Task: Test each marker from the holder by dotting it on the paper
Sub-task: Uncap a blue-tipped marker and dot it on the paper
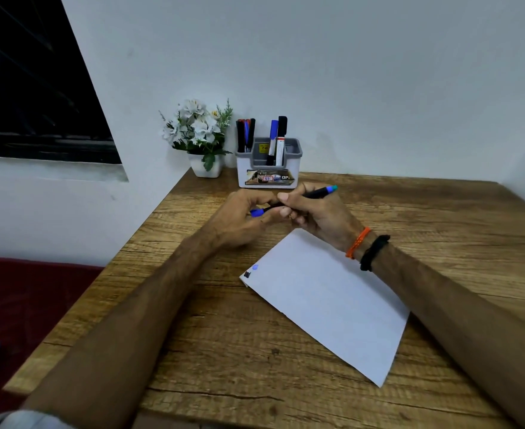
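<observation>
Mid-frame, my right hand (317,212) pinches one black marker (314,193), fingers pressed around its barrel. My left hand (242,218) closes on its blue cap (256,212). The holder (269,164) above contains roughly five markers; its label reads "OP". The paper (326,305) on the table (193,351) bears two dots.

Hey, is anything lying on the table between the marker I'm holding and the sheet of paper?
Nothing visible does. The marker is held in both hands just beyond the paper's far corner; only bare wooden table lies between. The holder and flower pot sit farther back.
</observation>
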Tool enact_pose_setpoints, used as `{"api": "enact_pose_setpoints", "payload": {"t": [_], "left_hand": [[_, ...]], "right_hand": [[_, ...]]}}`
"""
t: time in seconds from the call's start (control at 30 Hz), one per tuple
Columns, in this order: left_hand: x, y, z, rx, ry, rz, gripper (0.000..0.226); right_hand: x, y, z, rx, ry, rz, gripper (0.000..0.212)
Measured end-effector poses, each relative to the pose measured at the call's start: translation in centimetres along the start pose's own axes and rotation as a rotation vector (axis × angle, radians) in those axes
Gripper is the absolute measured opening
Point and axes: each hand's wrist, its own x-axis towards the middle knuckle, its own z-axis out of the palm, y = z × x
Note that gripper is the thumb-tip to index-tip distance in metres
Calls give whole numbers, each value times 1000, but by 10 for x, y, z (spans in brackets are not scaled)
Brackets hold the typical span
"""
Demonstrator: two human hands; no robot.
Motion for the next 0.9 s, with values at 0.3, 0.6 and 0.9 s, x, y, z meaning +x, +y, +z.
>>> {"api": "enact_pose_setpoints", "payload": {"t": [0.3, 0.6, 0.9], "left_hand": [[-5, -5, -12, 104, -182, -202, 12], [-4, -6, -11, 160, -269, -178, 31], [-3, -6, -9, 218, -270, -179, 25]], "right_hand": [[-12, -10, 0, -49, 102, 9, 17], [-36, -6, 8, -8, -162, 173, 32], [-45, -4, 18, -203, -135, 108, 11]]}}
